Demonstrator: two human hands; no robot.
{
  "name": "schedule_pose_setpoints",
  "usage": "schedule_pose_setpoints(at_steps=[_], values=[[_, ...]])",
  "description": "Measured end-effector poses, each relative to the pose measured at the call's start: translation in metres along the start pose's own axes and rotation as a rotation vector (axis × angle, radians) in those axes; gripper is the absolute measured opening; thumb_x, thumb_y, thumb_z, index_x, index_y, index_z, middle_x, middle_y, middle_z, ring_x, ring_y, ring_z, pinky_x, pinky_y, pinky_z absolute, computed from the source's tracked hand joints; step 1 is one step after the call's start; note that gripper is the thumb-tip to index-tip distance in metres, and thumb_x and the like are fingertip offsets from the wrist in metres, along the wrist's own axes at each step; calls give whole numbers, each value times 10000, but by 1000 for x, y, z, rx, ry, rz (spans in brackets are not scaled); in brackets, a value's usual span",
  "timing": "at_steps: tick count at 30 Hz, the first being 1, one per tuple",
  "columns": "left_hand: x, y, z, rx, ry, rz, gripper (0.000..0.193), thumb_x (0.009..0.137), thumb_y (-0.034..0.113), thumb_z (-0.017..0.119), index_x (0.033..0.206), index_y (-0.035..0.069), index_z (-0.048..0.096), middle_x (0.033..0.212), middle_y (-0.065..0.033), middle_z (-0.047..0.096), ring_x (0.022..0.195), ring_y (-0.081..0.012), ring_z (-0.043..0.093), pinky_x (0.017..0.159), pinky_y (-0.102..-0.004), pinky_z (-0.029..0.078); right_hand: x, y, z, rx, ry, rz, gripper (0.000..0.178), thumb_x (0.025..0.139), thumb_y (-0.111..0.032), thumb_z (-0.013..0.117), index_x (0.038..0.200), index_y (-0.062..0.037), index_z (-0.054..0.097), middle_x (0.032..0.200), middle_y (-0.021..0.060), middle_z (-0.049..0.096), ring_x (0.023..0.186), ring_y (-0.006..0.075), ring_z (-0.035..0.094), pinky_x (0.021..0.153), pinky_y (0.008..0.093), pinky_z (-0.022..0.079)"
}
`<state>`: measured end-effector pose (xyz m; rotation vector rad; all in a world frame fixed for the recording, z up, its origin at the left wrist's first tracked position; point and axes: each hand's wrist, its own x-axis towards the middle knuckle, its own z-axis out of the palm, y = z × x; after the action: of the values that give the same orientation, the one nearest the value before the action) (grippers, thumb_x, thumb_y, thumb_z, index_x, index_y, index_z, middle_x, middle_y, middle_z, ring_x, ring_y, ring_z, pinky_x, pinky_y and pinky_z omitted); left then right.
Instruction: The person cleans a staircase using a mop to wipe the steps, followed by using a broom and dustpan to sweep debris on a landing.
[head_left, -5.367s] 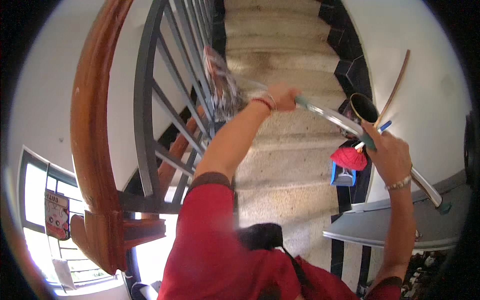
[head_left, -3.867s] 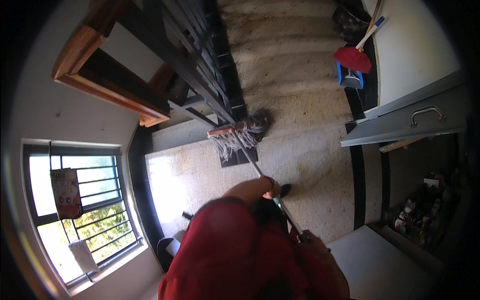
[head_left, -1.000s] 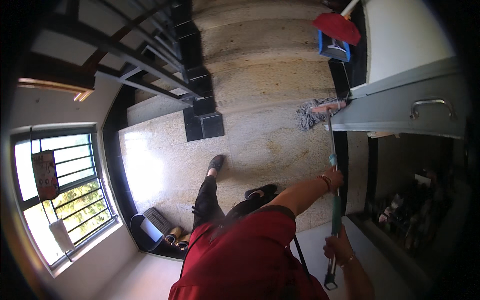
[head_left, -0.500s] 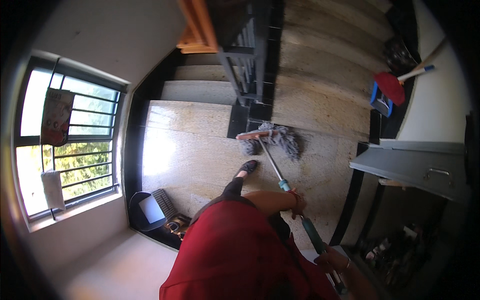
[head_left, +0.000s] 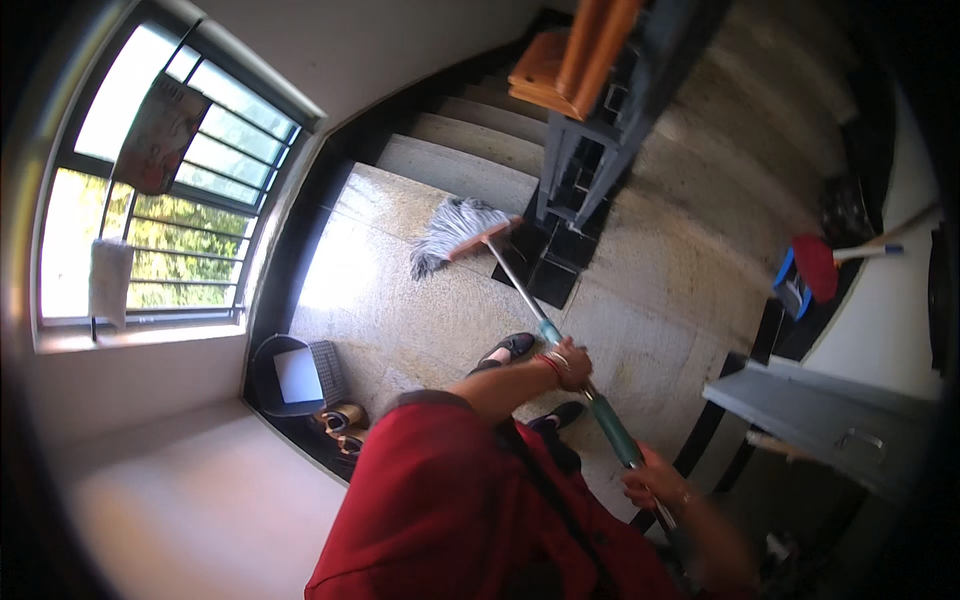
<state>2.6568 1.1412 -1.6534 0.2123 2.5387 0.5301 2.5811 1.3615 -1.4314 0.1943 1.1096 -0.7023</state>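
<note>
A long-handled mop (head_left: 515,280) slants across the landing, held in both my hands. Its grey string head (head_left: 447,235) lies on the floor beside the top of the stairs, strands fanned to the left of a reddish-brown crossbar. My left hand (head_left: 572,366) is wrapped round the metal pole, just below a teal collar. Lower down, my right hand (head_left: 652,480) is closed round the pole by the lower end of the green grip (head_left: 612,428). Dark shoes show on my feet, close to the pole.
Grey railings with an orange wooden post (head_left: 570,75) divide two flights of stairs. A dark bin (head_left: 262,372) and some shoes (head_left: 343,420) stand by the left wall, below a barred window. At right are a blue dustpan (head_left: 790,292), a red-headed brush (head_left: 815,268) and a grey cabinet door (head_left: 800,405).
The mop head has swept leftward across the floor, and its strands now trail left instead of right. Both hands still grip the pole. The whole view has tilted.
</note>
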Motion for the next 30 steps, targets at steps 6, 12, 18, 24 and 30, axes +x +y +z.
schedule_pose_setpoints(at_steps=[6,12,18,24,30], values=[[68,47,-1,-283,0,64,297,801,374,624,941,116,674,947,-54,657,987,-250,598,835,-448,419,-84,-33,-25,-883,295,249,832,858,-106,573,1477,-161,20,682,161,609,597,258,625,510,384,494],[75,20,-22,-405,35,85,282,822,368,618,976,139,675,979,-43,650,1022,-242,576,889,-431,389,-84,-63,23,-1916,766,126,325,915,-255,495,1217,-136,499,822,178,621,768,342,616,662,483,493],[26,-73,-10,-542,166,-121,207,821,282,599,960,144,663,972,-45,647,1008,-225,581,908,-390,391,-25,-106,-5,-2108,634,50,441,889,-295,569,1313,-201,493,752,188,651,673,341,647,558,495,492],[-68,-235,19,-511,716,-540,274,745,147,598,1016,164,561,1048,-27,610,1040,-239,567,902,-431,418,142,-239,149,-1967,483,240,645,957,-264,427,1474,-278,41,766,257,626,740,414,638,652,496,512],[-200,-334,28,-527,890,-1006,539,735,116,643,1245,167,476,1383,-66,403,1326,-240,350,1038,-484,328,363,-299,254,-2068,312,-115,591,959,-147,322,1467,-150,20,1069,292,603,975,401,621,823,495,505]])
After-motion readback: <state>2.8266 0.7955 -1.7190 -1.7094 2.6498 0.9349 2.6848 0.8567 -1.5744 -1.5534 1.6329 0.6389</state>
